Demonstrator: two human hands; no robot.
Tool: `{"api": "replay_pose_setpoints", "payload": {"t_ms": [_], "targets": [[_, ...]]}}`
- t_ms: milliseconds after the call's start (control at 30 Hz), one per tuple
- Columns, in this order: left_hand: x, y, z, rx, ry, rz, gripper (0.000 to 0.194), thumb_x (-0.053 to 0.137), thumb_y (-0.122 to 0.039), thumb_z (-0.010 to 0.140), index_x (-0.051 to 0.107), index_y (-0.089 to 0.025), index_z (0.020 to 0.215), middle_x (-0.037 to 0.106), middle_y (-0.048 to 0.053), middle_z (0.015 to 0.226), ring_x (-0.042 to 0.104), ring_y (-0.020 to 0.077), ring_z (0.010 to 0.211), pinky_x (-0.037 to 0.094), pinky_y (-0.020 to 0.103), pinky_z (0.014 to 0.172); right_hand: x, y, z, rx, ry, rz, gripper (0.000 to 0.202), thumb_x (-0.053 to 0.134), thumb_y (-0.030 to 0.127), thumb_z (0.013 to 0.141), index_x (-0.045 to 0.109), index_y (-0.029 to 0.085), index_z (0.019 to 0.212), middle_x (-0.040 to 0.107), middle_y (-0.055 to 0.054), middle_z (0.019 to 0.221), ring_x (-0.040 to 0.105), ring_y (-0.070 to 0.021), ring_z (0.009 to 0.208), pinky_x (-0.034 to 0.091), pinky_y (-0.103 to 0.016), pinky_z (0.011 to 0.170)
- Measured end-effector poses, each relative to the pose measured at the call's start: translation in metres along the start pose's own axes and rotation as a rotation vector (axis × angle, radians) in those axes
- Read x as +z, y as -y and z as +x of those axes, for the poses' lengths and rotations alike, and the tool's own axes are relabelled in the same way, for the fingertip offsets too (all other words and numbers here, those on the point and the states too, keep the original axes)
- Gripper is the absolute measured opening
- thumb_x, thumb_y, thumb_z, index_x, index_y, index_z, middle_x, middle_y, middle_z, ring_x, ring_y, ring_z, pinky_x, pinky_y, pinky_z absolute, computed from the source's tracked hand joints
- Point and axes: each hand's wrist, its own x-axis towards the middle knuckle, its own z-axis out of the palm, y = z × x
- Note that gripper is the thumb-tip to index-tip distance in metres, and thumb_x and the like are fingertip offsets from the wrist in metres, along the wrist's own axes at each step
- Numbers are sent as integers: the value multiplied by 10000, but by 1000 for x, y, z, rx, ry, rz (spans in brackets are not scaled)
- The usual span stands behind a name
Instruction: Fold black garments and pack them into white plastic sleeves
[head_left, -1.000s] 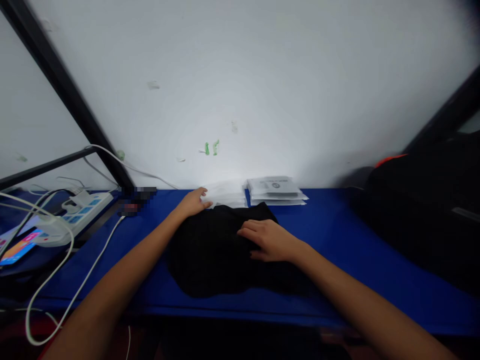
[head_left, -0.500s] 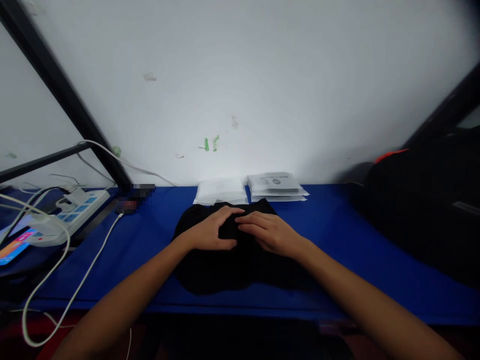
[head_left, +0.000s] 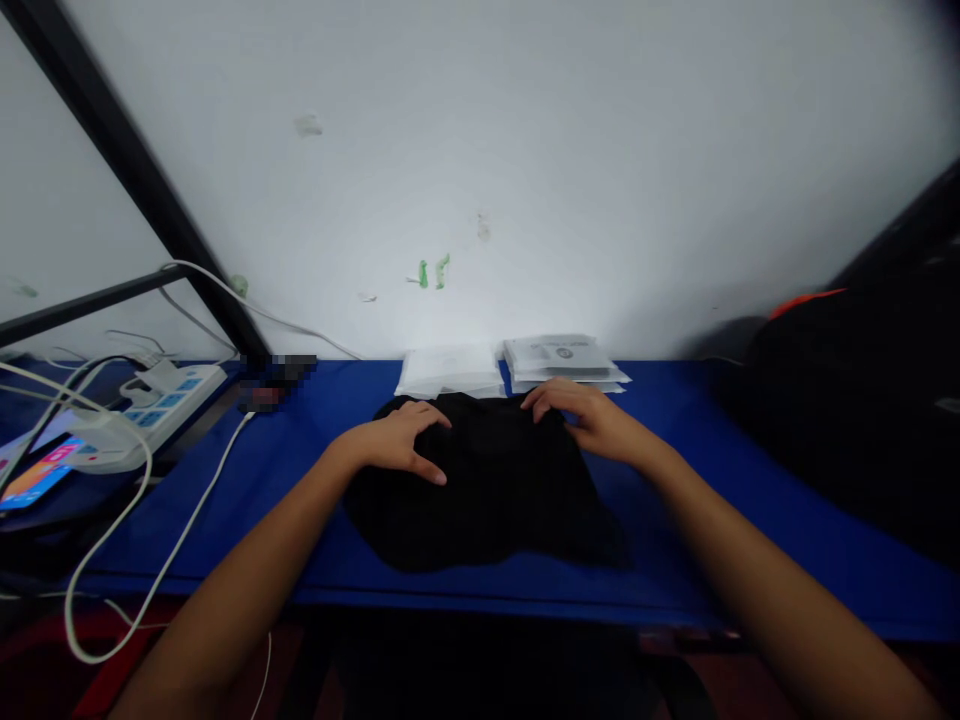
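Note:
A piece of black cloth [head_left: 487, 490], perhaps a folded garment, lies spread on the blue tabletop in front of me. On its left part rests my left hand [head_left: 397, 440], open, with the thumb held well apart from the fingers. My right hand [head_left: 577, 410] touches the upper right edge of the cloth with bent fingers. Its thumb is apart from the fingertips and partly hidden beneath the hand. The cloth's folds are hard to make out in the dark fabric.
White plastic packets [head_left: 450, 370] and a second stack of packets [head_left: 559, 358] lie against the wall. At left are a power strip [head_left: 161, 410], a lit phone [head_left: 41, 475] and a looping white cable [head_left: 196, 505]. A large black bag [head_left: 862, 420] fills the right side.
My hands were close together at the middle of the cloth. They have moved apart, the right one going right and up to the edge. The cloth looks flatter and more spread.

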Motion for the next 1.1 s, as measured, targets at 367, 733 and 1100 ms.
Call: {"api": "replay_pose_setpoints", "payload": {"t_ms": [367,733,1100], "targets": [[-40,44,-20,-212,-179,-114,436,556,-208,699,538,-195,1134,627,75,1129,604,250,1037,485,353,844,-21,-18,-10,155,141,63,280,397,29,775,610,210,787,695,-47,1065,632,-188,994,486,-384,862],[-27,22,-12,112,-133,-22,441,735,-407,749,628,-281,1158,587,50,1272,516,255,1204,362,419,1059,4,19,-2,286,321,-130,532,733,397,759,577,202,1230,622,-95,1150,598,-257,1038,501,-387,879],[-8,24,2,164,-143,-7,139,629,-361,839,670,-233,873,624,59,1178,566,232,1114,400,392,1004,9,20,-5,276,368,-134,620,688,175,683,523,202,1280,587,-114,1210,580,-275,1074,502,-419,910]]}}
